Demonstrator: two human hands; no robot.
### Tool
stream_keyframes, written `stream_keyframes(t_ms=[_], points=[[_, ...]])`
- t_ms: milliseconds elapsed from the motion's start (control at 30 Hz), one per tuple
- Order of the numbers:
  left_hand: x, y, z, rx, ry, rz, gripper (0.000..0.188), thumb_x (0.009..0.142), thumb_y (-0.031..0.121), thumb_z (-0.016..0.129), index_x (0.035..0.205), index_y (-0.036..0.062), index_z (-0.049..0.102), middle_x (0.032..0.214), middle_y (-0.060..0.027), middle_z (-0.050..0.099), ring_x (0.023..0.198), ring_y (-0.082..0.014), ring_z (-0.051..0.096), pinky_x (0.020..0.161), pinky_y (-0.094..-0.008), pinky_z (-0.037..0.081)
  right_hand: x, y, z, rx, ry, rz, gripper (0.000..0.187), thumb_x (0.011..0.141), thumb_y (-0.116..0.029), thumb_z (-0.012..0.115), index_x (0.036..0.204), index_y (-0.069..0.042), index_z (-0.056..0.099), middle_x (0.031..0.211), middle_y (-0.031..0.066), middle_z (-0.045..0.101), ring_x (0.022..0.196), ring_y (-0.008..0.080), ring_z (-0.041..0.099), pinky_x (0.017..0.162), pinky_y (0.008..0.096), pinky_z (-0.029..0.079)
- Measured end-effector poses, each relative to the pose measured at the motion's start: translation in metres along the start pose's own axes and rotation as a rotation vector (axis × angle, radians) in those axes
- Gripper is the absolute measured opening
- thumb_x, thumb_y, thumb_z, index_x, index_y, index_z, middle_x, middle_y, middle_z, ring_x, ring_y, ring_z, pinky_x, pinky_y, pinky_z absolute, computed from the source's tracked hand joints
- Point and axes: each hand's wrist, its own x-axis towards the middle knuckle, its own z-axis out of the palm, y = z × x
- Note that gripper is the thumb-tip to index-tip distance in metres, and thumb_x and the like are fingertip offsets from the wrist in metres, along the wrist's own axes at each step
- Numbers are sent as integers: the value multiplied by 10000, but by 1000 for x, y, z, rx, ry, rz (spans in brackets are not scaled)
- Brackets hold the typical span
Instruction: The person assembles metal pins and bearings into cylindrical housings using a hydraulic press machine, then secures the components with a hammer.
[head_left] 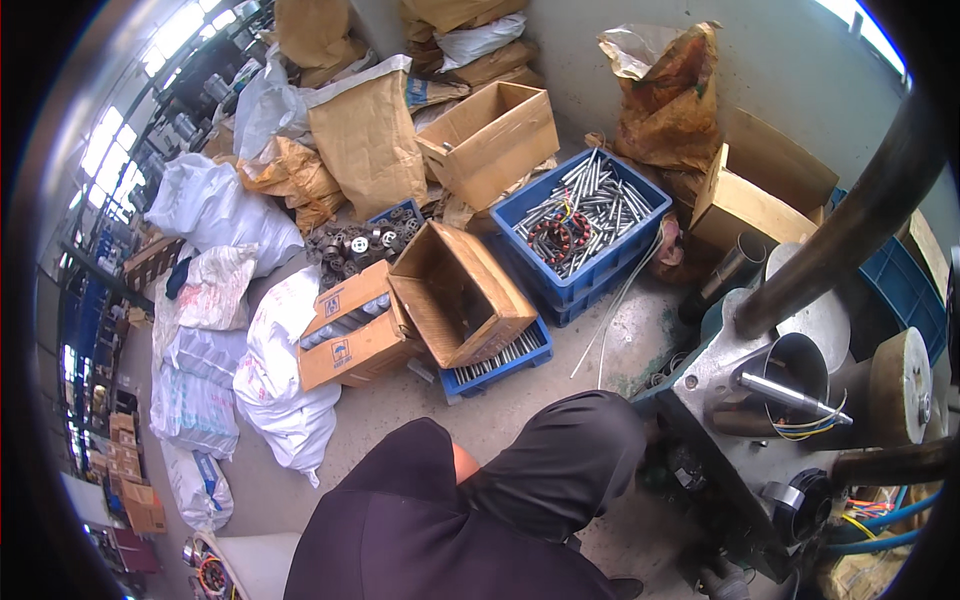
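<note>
Neither of my hands shows; my dark sleeve point(385, 500) and bent, dark-trousered knee point(565, 450) fill the lower middle, with a small patch of skin between them. Ahead of the knee, an open wooden box point(440, 290) rests tilted over a low blue bin point(500, 368) of metal rods. Behind it, a larger blue crate point(560, 290) holds many metal shafts point(610, 205) and a wire-wound ring point(560, 238). Beside me on the right stands a metal machine point(700, 385), where a shiny shaft point(785, 392) lies near thin coloured wires point(805, 430).
White sacks point(290, 370) and an open cardboard carton point(345, 325) lie to the left. Brown paper bags point(370, 140) and another wooden box point(490, 140) stand at the back. A thick dark pipe point(850, 220) slants across the right. A pale container point(255, 565) sits lower left.
</note>
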Motion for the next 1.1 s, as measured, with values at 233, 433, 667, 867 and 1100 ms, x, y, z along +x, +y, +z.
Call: stream_keyframes(t_ms=[233, 433, 667, 867, 1100], points=[[-17, -23, -4, 159, -123, 97, 421, 963, 355, 606, 1272, 93, 721, 1191, -227, 736, 1089, -394, 702, 967, -451, 531, -7, -88, -75, 894, 207, 930, 319, 890, -118, 738, 1171, 32, 709, 1036, 156, 736, 936, 238, 709, 889, 343, 565], [132, 97, -127, 544, -234, 443, 411, 957, 352, 612, 1256, 97, 730, 1186, -232, 736, 1077, -395, 705, 957, -448, 535, 29, -140, -174, 370, 449, 689, 302, 852, -97, 764, 1137, -17, 706, 1025, 172, 704, 958, 336, 697, 869, 410, 557], [113, 281, -339, 852, 477, 733, 142, 870, 196, 670, 911, 95, 761, 899, -164, 737, 828, -377, 715, 748, -482, 567, 30, -183, -328, -495, 852, 612, 194, 848, -89, 757, 1015, -55, 666, 874, 152, 651, 834, 349, 651, 803, 483, 517], [84, 500, -409, -397, 1332, 1081, 142, 988, 159, 647, 1026, 57, 738, 959, -167, 748, 870, -262, 718, 800, -368, 557, 2, -48, -309, -948, 843, 842, 98, 907, -150, 717, 953, -70, 686, 866, 156, 671, 835, 368, 676, 795, 473, 535], [30, 644, -248, -252, 1036, 1298, 228, 931, 30, 705, 1159, 27, 703, 1043, -128, 709, 997, -255, 692, 918, -358, 549, 44, -107, -250, 144, 1129, 793, 220, 898, -144, 769, 1072, -24, 711, 925, 159, 701, 874, 333, 705, 826, 420, 569]])
